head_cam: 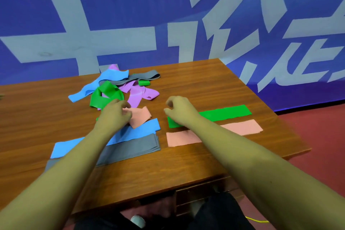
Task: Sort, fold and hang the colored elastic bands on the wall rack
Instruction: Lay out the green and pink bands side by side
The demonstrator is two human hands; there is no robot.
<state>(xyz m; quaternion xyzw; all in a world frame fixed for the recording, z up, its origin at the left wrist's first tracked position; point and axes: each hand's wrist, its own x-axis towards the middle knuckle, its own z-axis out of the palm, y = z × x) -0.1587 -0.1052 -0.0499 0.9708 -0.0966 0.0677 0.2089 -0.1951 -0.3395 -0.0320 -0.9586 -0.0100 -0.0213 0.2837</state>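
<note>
Left hand (pixel 115 114) pinches crumpled pink elastic band (pixel 141 116) by its end, likely to lift it clear of tangled multicoloured band pile (pixel 112 87) beyond grip. Right hand (pixel 179 108) beside it, fingers curled, empty, ready to fold.

Head view, forward and down.
One wide-angle camera looks from above and behind the left hand (pixel 113 115) and right hand (pixel 180 111), close to them; both forearms (pixel 252 155) enter at the bottom edge, the surface (pixel 214 84) lies under the hands, a wall (pixel 130 15) beyond.
</note>
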